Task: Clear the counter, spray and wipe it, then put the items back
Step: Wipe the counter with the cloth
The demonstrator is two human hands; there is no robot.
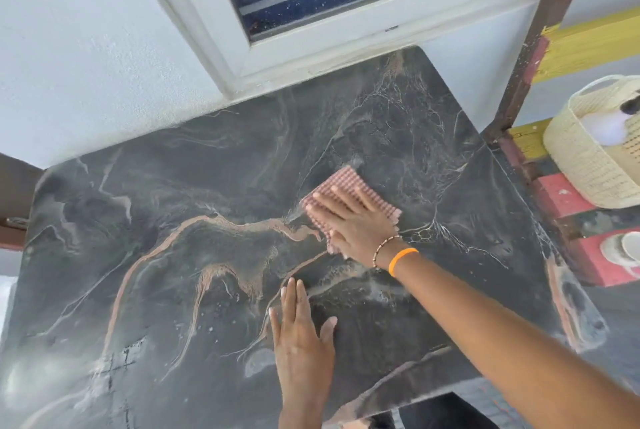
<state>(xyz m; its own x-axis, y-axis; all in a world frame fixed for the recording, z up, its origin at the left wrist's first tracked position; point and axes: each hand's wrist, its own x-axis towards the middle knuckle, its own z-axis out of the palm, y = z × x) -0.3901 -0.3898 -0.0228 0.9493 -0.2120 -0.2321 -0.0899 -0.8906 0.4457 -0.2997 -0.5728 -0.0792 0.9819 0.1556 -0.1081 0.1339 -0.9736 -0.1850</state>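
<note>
Lowest in the frame, the left hand (303, 342) lies flat on the dark marbled table (138, 255), fingers (292, 297) pressed together and pointing up the picture, the thumb set apart; it holds nothing and seems only to brace the body. Just above it, right of centre, the right hand (349, 220) presses a pink textured cloth (346, 186) against the table top, fingers spread flat over it, an orange band (403, 260) and a bead bracelet at the wrist. The table carries nothing else, so the clearing looks done and the wiping is in hand.

The surface looks hazy and streaked with damp patches, most of all at lower left. The likely fault is patchy work: an open palm grips the cloth only by pressure, so it could slide out or bunch on a fast stroke and leave streaks. The bracing palm may also slip on a wet surface, or leave prints on parts already wiped.

Farther off, at the right edge, a cream woven basket (588, 158) sits on a red and yellow shelf (561, 196), holding things too blurred to name; a wide sweep toward that side could knock it
</note>
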